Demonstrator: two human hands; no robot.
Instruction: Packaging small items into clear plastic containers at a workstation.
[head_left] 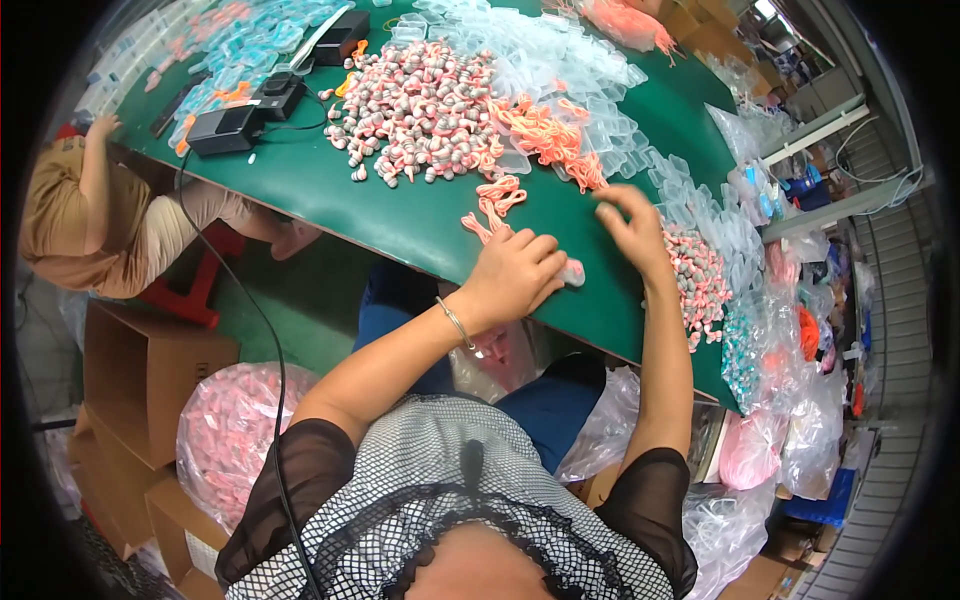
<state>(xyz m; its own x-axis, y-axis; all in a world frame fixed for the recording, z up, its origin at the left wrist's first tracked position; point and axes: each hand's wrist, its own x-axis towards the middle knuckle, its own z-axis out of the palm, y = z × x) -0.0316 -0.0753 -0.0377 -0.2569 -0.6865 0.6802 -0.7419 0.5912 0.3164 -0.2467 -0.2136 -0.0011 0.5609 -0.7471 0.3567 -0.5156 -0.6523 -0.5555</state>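
Big green table [330, 190] takes up most of the view, tilted across the frame, w/ a co-worker [90, 215] in a tan top sitting at its far left edge. Under the table on the left there's cardboard boxes [140, 375] and a large clear bag of pink stuff [225, 425], plus more plastic bags [790, 400] stacked along the right side. On the tabletop: a wide spread of clear plastic cases [560, 60] up top, then a big pile of grey-and-pink earplugs [420, 110] in the middle, a tangle of orange cords [545, 135] just right of it, and a smaller earplug pile [700, 280] by the right edge. Black boxes w/ a cable [225, 128] sit toward the left. Left hand [515, 275] lies knuckles-up near the table's front edge, fingers curled together over a small clear case [572, 272] that pokes out at the fingertips, bracelet on the wrist. Right hand [630, 225] is just beside it, fingers bent, tips pressed down at the table; can't tell if it's pinching anything. A few loose corded plugs [495, 200] lie right above the left hand.
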